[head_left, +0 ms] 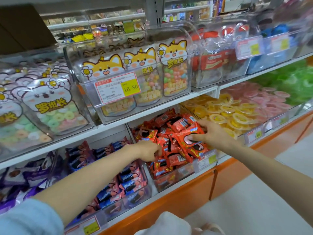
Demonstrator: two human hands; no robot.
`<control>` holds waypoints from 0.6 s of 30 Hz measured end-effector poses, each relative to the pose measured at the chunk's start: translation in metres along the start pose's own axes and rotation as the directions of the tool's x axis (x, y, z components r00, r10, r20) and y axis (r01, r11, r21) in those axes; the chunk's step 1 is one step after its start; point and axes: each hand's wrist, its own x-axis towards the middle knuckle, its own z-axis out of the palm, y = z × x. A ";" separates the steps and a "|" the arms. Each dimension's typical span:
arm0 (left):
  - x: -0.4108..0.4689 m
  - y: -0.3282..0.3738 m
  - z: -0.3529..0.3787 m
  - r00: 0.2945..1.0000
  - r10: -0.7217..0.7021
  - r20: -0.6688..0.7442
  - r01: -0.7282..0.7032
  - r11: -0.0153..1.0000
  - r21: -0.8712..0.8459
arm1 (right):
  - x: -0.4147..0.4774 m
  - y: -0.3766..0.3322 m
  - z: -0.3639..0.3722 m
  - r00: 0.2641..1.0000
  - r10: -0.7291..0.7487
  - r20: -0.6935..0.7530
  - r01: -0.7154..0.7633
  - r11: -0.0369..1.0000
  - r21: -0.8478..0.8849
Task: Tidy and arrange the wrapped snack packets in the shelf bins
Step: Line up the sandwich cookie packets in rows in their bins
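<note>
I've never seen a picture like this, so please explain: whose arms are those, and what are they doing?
They belong to a person wearing a camera on their head, so you see what that person sees: a shop shelf. The right hand pinches one red packet on top of a pile in a clear bin. The left hand reaches into the same pile; I cannot tell whether it holds anything. Blue packets sit on one side of the bin, yellow sweets on the other.

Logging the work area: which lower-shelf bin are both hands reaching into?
The bin of red packets: the left hand and right hand both reach into it, not the blue-and-pink packet bin beside it.
</note>
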 end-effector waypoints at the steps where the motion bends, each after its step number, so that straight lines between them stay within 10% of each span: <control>1: 0.001 0.001 -0.001 0.999 -0.009 0.035 0.008 1.000 0.026 | -0.001 0.002 0.000 1.000 -0.005 0.002 0.005 1.000 0.014; 18: 0.000 0.011 -0.008 0.964 -0.038 0.262 0.022 0.998 0.061 | -0.010 0.005 0.005 0.999 0.000 0.033 -0.002 0.997 0.076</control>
